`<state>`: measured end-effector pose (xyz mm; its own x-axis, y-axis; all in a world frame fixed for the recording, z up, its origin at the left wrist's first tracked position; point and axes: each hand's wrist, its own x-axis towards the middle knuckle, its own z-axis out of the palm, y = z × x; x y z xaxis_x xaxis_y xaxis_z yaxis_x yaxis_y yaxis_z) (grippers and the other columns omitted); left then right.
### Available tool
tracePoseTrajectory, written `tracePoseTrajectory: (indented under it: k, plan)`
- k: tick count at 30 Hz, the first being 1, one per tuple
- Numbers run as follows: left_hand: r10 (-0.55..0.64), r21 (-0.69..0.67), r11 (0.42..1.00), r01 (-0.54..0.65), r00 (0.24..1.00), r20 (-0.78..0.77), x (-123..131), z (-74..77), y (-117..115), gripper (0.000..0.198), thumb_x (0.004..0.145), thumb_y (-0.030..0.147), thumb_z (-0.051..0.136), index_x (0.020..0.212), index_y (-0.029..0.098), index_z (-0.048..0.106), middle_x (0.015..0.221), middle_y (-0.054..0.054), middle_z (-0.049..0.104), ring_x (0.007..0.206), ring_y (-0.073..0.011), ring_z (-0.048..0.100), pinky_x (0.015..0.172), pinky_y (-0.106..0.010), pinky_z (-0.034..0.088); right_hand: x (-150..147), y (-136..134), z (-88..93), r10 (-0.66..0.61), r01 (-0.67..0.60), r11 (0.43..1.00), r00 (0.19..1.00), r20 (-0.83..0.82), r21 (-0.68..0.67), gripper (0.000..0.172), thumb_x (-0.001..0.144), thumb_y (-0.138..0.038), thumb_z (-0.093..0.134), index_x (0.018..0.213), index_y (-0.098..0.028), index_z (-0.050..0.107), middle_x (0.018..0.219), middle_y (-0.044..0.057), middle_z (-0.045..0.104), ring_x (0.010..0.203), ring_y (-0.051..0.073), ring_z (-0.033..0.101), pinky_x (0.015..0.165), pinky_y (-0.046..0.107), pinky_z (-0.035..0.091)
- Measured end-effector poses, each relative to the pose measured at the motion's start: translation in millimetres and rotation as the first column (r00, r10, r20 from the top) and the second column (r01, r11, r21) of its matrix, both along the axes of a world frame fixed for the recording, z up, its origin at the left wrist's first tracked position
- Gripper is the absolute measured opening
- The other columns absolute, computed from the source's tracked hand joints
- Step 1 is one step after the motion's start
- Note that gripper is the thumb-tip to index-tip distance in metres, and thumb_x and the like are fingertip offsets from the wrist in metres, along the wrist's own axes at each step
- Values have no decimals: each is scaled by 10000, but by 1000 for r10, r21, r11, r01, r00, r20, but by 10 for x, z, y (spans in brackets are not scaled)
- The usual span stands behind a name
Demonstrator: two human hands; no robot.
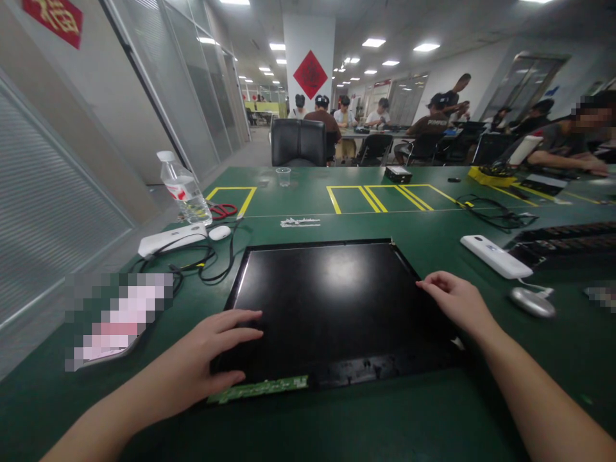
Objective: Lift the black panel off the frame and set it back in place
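A dark LCD screen panel [327, 301] lies flat on the green table in front of me, its glossy face up. Along its near left edge runs a narrow green circuit board [269, 387]. My left hand [219, 350] rests over the panel's left side, fingers spread and the thumb near the circuit board. At the right edge, my right hand [455, 298] has thumb and forefinger pinched together; what they hold, if anything, is too small to make out. A small whitish scrap [457, 344] shows at the panel's lower right edge.
Left of the panel are a phone-like blurred item [120, 324], a white power bank [173, 239], black cables [212, 266], red-handled scissors [224, 210] and a water bottle [185, 189]. To the right lie another white device [495, 255] and a silver mouse [532, 301]. People sit beyond.
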<state>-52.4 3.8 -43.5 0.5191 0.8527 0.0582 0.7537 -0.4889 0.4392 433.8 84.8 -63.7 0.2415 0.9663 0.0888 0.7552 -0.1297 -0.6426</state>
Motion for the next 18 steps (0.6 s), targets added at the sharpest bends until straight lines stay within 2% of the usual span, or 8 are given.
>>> tracePoseTrajectory:
  k: [4, 7, 10, 13, 18]
  plan:
    - [-30, -13, 999, 30, 1000, -6, -22, -8, 11, 520, 818, 261, 697, 1317, 401, 654, 1470, -63, 594, 1296, -336, 576, 1043, -514, 494, -2, -1, -25, 98, -103, 993, 992, 82, 59, 288, 807, -450, 553, 972, -264, 698, 1103, 40, 751, 844, 223, 655, 751, 366, 504]
    - [-19, -30, 999, 19, 1000, -2, -21, -13, 12, 513, 827, 266, 692, 1318, 408, 651, 1467, -56, 598, 1292, -329, 581, 1040, -504, 499, -10, 1, -61, 237, -259, 958, 957, 165, 123, 376, 836, -441, 544, 1140, -276, 690, 1292, 62, 685, 1151, 278, 608, 959, 442, 496]
    - [-3, -36, 999, 3, 1000, 8, -10, -12, 10, 509, 815, 262, 705, 1302, 406, 666, 1454, -55, 611, 1284, -330, 589, 1041, -496, 499, -21, 2, -108, 331, -351, 933, 922, 200, 74, 434, 875, -452, 517, 1242, -279, 673, 1369, 68, 642, 1349, 286, 497, 1118, 485, 403]
    - [-10, -30, 1000, 11, 1000, 13, -3, -9, 12, 509, 807, 256, 710, 1293, 401, 675, 1438, -58, 625, 1270, -331, 601, 1033, -491, 507, -26, 3, -137, 370, -377, 926, 904, 214, -6, 447, 897, -457, 492, 1263, -279, 678, 1398, 56, 622, 1410, 285, 440, 1152, 495, 376]
    - [-53, 6, 999, 53, 999, 12, 4, -18, 22, 510, 814, 225, 686, 1295, 394, 669, 1424, -55, 635, 1259, -315, 608, 1025, -478, 515, -27, 7, -103, 376, -376, 925, 897, 232, -44, 440, 889, -444, 496, 1232, -263, 704, 1384, 51, 630, 1420, 293, 426, 1157, 506, 372]
